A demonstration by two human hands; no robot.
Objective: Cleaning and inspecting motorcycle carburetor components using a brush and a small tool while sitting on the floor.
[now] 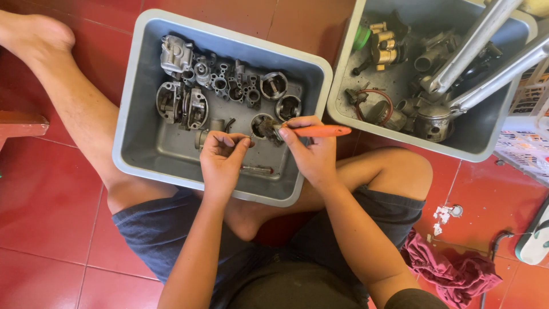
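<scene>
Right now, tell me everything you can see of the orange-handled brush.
The orange-handled brush has a slim, smooth handle that looks like plastic and dark, dirty bristles at its left end. It lies nearly level over the front of the grey tub, handle pointing right. The right hand pinches it near the bristle end. The bristles meet a small part, too small to make out, that the left hand holds in its fingertips.

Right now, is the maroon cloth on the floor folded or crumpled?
Crumpled. The maroon cloth lies bunched in loose, uneven folds on the red tile floor, beside the person's right leg.
</scene>
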